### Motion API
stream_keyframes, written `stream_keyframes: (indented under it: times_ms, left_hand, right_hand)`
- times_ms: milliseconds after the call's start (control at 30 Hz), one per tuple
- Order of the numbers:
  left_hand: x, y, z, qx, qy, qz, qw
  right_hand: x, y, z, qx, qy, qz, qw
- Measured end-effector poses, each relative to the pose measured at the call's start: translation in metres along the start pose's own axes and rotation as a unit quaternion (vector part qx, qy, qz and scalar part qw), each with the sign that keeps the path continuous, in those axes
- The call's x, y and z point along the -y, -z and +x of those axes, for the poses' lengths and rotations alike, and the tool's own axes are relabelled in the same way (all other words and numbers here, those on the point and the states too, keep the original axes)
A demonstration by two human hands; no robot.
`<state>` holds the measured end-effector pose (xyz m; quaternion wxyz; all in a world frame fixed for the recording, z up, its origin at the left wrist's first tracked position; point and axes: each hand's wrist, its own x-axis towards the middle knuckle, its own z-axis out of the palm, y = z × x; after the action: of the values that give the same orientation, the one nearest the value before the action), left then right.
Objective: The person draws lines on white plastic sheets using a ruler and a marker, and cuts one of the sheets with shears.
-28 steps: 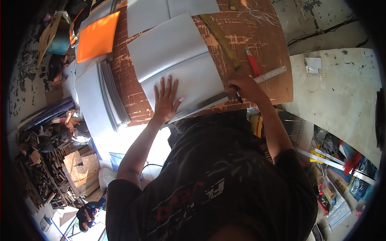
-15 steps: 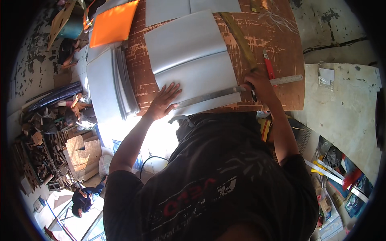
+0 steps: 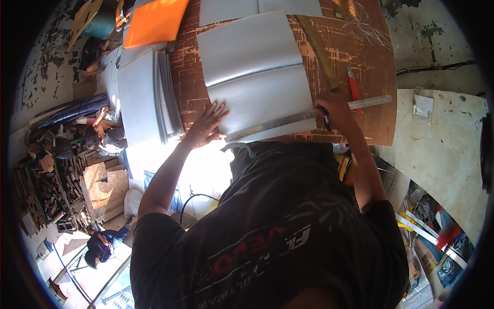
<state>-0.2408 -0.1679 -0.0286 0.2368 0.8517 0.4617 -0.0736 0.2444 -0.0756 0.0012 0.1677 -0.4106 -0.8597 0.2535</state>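
A grey sheet (image 3: 257,95) with a crease across its middle lies on the brown, scratched board of the table. Across its near part runs a metal ruler (image 3: 272,125), jutting past the sheet's right edge. My left hand (image 3: 205,126) is open, fingers spread, at the sheet's left edge by the ruler's left end. My right hand (image 3: 334,109) is closed at the sheet's right edge, over the ruler, with a slim black pen (image 3: 327,122) in it. Just beyond that hand lies a red cutter knife (image 3: 353,87). A worn yellowish strip (image 3: 318,51) reaches toward the same hand.
A stack of grey sheets (image 3: 141,98) stands at the left, with an orange sheet (image 3: 155,23) behind it. More grey sheets (image 3: 231,10) lie at the far edge. Thin offcuts (image 3: 368,28) rest far right. Other people (image 3: 105,246) and piled wood scraps (image 3: 46,175) are at the left.
My left hand has slid left off the sheet's surface to its edge. The right hand stays over the ruler with the pen. The whole view has shifted slightly.
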Motion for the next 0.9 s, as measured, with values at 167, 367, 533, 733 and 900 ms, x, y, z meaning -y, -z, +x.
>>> stream_keyframes:
  times_ms: [167, 367, 533, 733, 900]
  left_hand:
    - [-0.001, 0.003, 0.000, 0.021, 0.006, -0.003, 1.000]
    - [-0.003, 0.004, -0.006, 0.003, -0.014, -0.001, 1.000]
    - [0.000, 0.005, -0.016, -0.003, -0.030, 0.043, 0.999]
    - [-0.005, -0.004, -0.017, -0.044, -0.020, -0.032, 0.998]
    - [-0.003, -0.011, -0.016, -0.067, -0.024, -0.064, 0.995]
  right_hand:
    - [0.002, -0.003, 0.003, 0.018, -0.006, 0.001, 1.000]
    - [-0.001, 0.001, 0.004, 0.024, 0.005, 0.003, 1.000]
    - [-0.003, 0.007, 0.004, 0.029, 0.010, 0.000, 1.000]
    - [-0.002, 0.001, 0.007, 0.034, -0.001, 0.003, 0.999]
    - [0.001, -0.005, 0.006, 0.024, -0.003, -0.008, 1.000]
